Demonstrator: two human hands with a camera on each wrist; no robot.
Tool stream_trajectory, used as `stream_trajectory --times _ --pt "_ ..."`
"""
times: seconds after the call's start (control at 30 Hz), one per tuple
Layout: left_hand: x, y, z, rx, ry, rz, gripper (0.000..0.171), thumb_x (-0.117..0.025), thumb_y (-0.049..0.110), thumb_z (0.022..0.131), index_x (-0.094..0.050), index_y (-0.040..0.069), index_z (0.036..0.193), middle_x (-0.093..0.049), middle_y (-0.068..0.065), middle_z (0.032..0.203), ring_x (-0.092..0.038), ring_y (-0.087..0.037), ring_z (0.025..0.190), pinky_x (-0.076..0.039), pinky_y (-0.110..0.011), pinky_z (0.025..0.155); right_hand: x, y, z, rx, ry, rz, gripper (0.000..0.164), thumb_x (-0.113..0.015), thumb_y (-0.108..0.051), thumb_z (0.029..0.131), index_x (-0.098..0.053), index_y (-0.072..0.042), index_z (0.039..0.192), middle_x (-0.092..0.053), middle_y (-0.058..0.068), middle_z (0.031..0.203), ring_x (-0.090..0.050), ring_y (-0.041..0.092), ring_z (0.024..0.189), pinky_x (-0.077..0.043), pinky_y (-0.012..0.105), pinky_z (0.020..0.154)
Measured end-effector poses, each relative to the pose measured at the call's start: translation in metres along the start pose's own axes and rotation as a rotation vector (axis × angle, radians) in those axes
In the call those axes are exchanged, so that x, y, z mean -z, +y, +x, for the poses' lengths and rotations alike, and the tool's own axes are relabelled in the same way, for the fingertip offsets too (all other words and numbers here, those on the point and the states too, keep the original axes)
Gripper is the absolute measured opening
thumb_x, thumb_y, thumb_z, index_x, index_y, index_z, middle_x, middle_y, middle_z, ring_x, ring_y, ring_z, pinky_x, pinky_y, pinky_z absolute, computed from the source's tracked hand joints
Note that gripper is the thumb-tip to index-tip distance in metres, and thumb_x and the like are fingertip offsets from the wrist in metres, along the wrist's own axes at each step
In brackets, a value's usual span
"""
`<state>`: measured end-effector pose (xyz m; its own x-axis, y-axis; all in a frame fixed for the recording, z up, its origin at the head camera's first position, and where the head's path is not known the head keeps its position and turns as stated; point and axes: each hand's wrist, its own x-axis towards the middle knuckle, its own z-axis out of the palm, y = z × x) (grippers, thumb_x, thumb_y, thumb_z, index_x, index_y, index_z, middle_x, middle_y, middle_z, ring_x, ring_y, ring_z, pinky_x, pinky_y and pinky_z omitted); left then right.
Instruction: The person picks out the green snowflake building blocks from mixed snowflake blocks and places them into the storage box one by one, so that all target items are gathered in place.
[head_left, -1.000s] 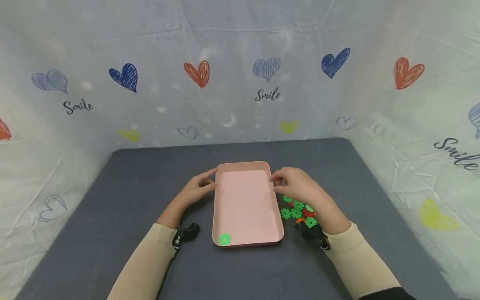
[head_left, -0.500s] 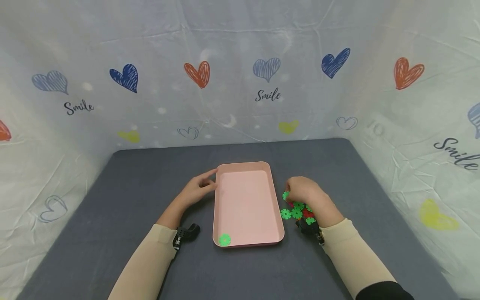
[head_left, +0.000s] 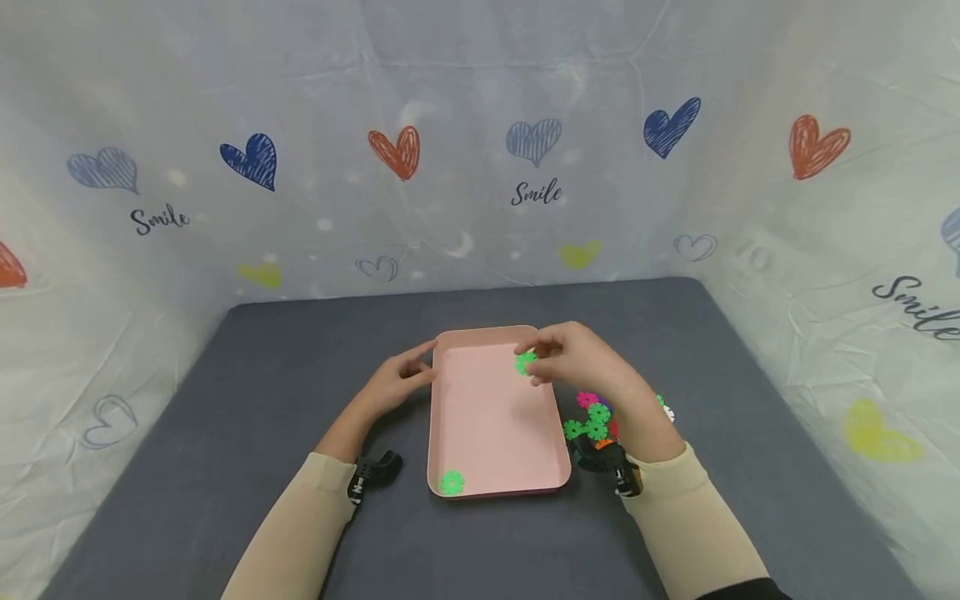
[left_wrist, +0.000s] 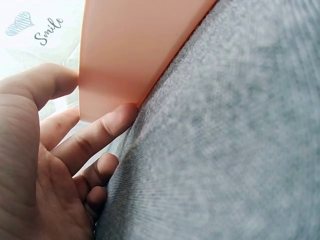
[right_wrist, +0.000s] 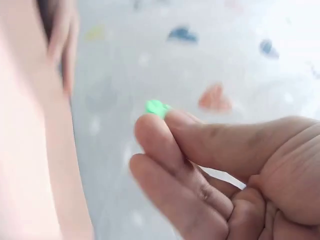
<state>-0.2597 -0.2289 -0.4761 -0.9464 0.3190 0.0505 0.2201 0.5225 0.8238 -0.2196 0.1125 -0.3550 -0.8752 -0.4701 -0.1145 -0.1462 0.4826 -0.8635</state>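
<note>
A dark grey worktop [head_left: 315, 350] has a finely ribbed cloth surface [left_wrist: 215, 130]; on it lie a shallow pink tray [head_left: 487, 425], near the middle, and, just to its right, a loose cluster of flower-shaped pieces [head_left: 598, 413], mostly green, some pink, red, orange and white

Green flower piece [head_left: 522, 364] over pink tray [head_left: 491, 425]; second piece [head_left: 451, 482] in near-left corner.

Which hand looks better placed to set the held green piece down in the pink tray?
Right, most likely: the right hand pinches the green piece above the pink tray in the head view. The left hand touches the tray's left side and holds no piece.
</note>
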Motion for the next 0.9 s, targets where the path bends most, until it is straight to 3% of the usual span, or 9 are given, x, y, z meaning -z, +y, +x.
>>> stream_trajectory --times 0.2,0.33,0.5,0.6,0.7,0.8,0.9 --pt "0.000 0.002 0.000 -0.002 0.007 -0.009 0.063 -0.067 0.023 0.101 -0.043 0.016 0.159 -0.074 -0.006 0.097 -0.045 -0.020 0.059 -0.040 -0.035 0.056 -0.044 -0.014 0.009 0.098 -0.087 0.046 0.038 -0.073 -0.003 0.093 -0.071 -0.008 0.131 -0.070 0.003 0.095 -0.072 0.023 0.091 -0.055 0.034 0.082" --pt "0.001 0.002 0.000 0.002 0.002 -0.005 0.063 -0.067 0.023 0.101 -0.043 0.015 0.159 -0.073 -0.006 0.096 -0.044 -0.018 0.057 -0.039 -0.033 0.054 -0.072 -0.013 0.016 0.121 -0.100 0.011 0.038 -0.077 -0.003 0.089 -0.073 -0.004 0.127 -0.071 -0.001 0.088 -0.070 0.017 0.082 -0.052 0.031 0.075" --pt "0.001 0.001 0.000 -0.010 -0.010 -0.018 0.063 -0.067 0.025 0.102 -0.042 0.013 0.159 -0.073 -0.006 0.096 -0.042 -0.016 0.056 -0.038 -0.031 0.054 -0.102 -0.006 0.022 0.176 -0.098 -0.166 0.025 -0.080 -0.004 0.086 -0.079 -0.005 0.111 -0.068 -0.006 0.070 -0.061 0.006 0.066 -0.049 0.025 0.068" --pt "0.001 0.000 0.000 -0.025 -0.012 -0.018 0.062 -0.066 0.025 0.102 -0.042 0.013 0.159 -0.073 -0.006 0.095 -0.040 -0.014 0.054 -0.037 -0.031 0.052 -0.116 -0.002 0.024 0.250 -0.091 -0.304 0.011 -0.081 -0.003 0.084 -0.079 -0.009 0.092 -0.056 -0.010 0.059 -0.050 0.003 0.057 -0.041 0.022 0.060" --pt "0.001 -0.001 0.000 -0.029 -0.008 -0.018 0.062 -0.066 0.024 0.102 -0.043 0.014 0.158 -0.072 -0.005 0.093 -0.038 -0.014 0.052 -0.036 -0.030 0.051 -0.128 0.003 0.026 0.278 -0.083 -0.420 0.012 -0.081 -0.004 0.081 -0.074 -0.014 0.081 -0.041 -0.010 0.053 -0.037 0.005 0.053 -0.031 0.023 0.055" --pt "0.001 -0.001 0.000 -0.028 -0.003 -0.020 0.062 -0.066 0.023 0.102 -0.043 0.014 0.158 -0.073 -0.006 0.095 -0.041 -0.015 0.054 -0.038 -0.031 0.053 -0.137 0.008 0.028 0.247 -0.089 -0.493 0.010 -0.082 -0.008 0.082 -0.075 -0.015 0.082 -0.037 -0.009 0.052 -0.034 0.007 0.052 -0.028 0.023 0.054" --pt "0.001 -0.002 -0.001 -0.025 0.001 -0.017 0.062 -0.067 0.023 0.102 -0.043 0.014 0.158 -0.074 -0.006 0.096 -0.044 -0.017 0.057 -0.039 -0.031 0.055 -0.144 0.011 0.028 0.227 -0.094 -0.562 0.007 -0.084 -0.013 0.083 -0.081 -0.014 0.090 -0.052 -0.011 0.059 -0.042 0.007 0.058 -0.035 0.023 0.057"
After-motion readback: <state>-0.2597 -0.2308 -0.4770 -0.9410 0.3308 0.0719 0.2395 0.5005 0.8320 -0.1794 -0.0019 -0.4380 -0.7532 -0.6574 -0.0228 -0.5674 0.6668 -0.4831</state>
